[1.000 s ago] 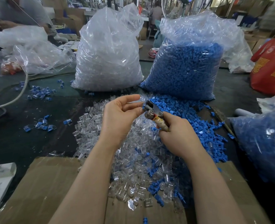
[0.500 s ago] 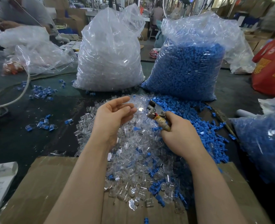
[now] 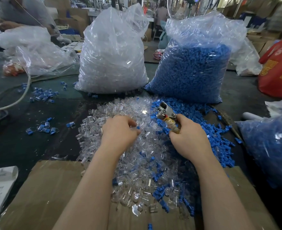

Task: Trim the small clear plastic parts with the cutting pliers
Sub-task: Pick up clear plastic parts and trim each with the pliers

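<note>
A heap of small clear plastic parts lies on the dark table, mixed on its right with blue parts. My left hand is palm down on the clear heap with its fingers curled into the parts; the fingertips are hidden, so I cannot tell whether they hold one. Just to the right, my right hand grips the wrapped handles of the cutting pliers. The metal jaws point up and away over the heap with nothing visible between them.
A big bag of clear parts and a bag of blue parts stand behind the heap. Flat cardboard lies at the near edge, and another blue-filled bag sits at the right. A cable and scattered blue pieces lie at the left.
My left hand let go at the pliers' jaws, opened, then dropped palm down onto the clear heap with fingers curled. My right hand, still holding the pliers, shifted slightly right.
</note>
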`<action>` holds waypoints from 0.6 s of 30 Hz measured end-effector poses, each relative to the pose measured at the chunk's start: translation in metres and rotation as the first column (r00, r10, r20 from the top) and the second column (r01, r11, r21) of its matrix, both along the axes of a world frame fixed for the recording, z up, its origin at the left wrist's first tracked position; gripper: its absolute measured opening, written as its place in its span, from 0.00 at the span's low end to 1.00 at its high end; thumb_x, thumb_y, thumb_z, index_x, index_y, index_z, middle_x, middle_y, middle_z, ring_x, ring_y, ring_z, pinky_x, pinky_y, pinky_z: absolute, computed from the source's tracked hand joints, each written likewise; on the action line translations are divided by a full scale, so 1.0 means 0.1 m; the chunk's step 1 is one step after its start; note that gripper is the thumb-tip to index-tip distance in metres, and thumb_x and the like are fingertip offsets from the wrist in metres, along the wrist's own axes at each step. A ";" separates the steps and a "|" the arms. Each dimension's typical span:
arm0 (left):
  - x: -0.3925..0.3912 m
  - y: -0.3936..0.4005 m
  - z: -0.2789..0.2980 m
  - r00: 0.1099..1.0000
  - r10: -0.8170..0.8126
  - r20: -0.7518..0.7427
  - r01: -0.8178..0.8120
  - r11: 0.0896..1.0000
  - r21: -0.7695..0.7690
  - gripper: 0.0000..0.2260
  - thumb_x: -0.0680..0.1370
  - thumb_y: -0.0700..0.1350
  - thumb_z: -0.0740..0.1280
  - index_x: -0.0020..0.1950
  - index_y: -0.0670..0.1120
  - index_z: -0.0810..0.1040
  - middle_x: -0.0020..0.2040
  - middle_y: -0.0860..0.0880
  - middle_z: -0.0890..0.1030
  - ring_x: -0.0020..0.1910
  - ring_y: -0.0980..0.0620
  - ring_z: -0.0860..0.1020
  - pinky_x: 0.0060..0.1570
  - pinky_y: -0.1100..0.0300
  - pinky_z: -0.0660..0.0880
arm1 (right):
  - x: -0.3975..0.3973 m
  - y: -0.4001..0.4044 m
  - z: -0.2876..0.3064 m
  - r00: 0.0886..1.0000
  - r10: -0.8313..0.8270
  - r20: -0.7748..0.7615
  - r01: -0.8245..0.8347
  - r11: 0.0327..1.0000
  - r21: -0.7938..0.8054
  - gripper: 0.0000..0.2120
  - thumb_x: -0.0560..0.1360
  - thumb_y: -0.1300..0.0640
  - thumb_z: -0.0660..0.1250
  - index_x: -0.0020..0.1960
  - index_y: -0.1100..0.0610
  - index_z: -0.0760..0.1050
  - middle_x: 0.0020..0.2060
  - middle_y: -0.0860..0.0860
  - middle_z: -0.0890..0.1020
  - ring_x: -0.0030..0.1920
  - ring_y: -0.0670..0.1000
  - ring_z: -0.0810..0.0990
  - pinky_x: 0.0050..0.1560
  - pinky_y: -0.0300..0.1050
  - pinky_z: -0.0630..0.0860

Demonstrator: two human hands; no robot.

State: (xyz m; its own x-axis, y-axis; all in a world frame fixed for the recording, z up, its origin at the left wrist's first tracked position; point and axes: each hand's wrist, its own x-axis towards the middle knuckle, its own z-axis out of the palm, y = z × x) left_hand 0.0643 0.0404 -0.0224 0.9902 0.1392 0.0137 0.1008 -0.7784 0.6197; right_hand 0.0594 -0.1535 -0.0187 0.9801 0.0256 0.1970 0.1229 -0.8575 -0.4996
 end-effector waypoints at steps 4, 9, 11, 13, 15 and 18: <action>0.01 -0.02 -0.03 1.000 0.020 -0.009 -0.019 0.997 0.072 0.09 0.76 0.53 0.71 0.56 0.55 0.81 0.58 0.53 0.81 0.60 0.49 0.76 0.64 0.45 0.72 | 0.01 -0.01 0.00 1.000 -0.009 -0.004 0.009 1.000 -0.003 0.07 0.72 0.55 0.63 0.43 0.45 0.66 0.32 0.45 0.76 0.33 0.47 0.73 0.28 0.44 0.63; -0.01 -0.04 -0.03 1.000 0.025 0.009 -0.026 0.993 0.116 0.13 0.76 0.57 0.69 0.58 0.55 0.80 0.59 0.53 0.78 0.62 0.49 0.74 0.67 0.45 0.68 | 0.01 -0.01 0.00 0.999 -0.032 0.006 0.032 0.999 -0.015 0.07 0.72 0.55 0.63 0.43 0.45 0.66 0.32 0.45 0.75 0.33 0.46 0.72 0.28 0.44 0.63; -0.02 -0.07 -0.04 0.999 0.033 0.039 -0.038 0.990 0.139 0.12 0.77 0.57 0.68 0.57 0.54 0.80 0.58 0.53 0.78 0.62 0.49 0.73 0.68 0.46 0.67 | 0.01 -0.01 -0.01 0.999 -0.050 0.018 0.051 0.999 -0.015 0.07 0.73 0.55 0.63 0.41 0.46 0.65 0.32 0.45 0.75 0.32 0.47 0.72 0.28 0.44 0.62; -0.01 -0.08 -0.05 0.997 0.029 0.075 -0.037 0.994 0.103 0.09 0.78 0.55 0.68 0.54 0.54 0.82 0.52 0.55 0.80 0.56 0.51 0.76 0.66 0.46 0.69 | 0.01 -0.02 -0.01 0.997 -0.074 0.033 0.074 0.997 -0.017 0.07 0.73 0.55 0.63 0.41 0.47 0.66 0.32 0.45 0.75 0.32 0.47 0.72 0.28 0.44 0.62; 0.00 -0.08 -0.06 0.993 0.038 0.113 -0.036 0.999 -0.022 0.06 0.80 0.51 0.66 0.52 0.53 0.82 0.42 0.58 0.81 0.42 0.58 0.80 0.57 0.51 0.77 | 0.01 -0.03 -0.01 0.994 -0.104 0.039 0.105 0.994 -0.025 0.05 0.73 0.55 0.63 0.43 0.48 0.68 0.33 0.46 0.76 0.33 0.48 0.72 0.29 0.45 0.64; -0.01 0.04 -0.01 0.960 0.201 0.197 -0.131 0.938 -0.321 0.04 0.79 0.48 0.68 0.47 0.52 0.82 0.32 0.56 0.81 0.23 0.64 0.74 0.27 0.70 0.74 | 0.02 -0.07 -0.01 0.984 -0.177 0.028 0.179 0.981 -0.072 0.04 0.74 0.55 0.63 0.48 0.49 0.69 0.35 0.47 0.76 0.34 0.50 0.72 0.33 0.47 0.68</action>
State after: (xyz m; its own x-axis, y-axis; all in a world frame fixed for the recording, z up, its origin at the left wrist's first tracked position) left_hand 0.0632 0.0445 -0.0238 0.9286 0.3335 0.1629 0.0442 -0.5352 0.8436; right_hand 0.0610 -0.1607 -0.0197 0.9658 -0.1338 0.2219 -0.0254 -0.9011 -0.4329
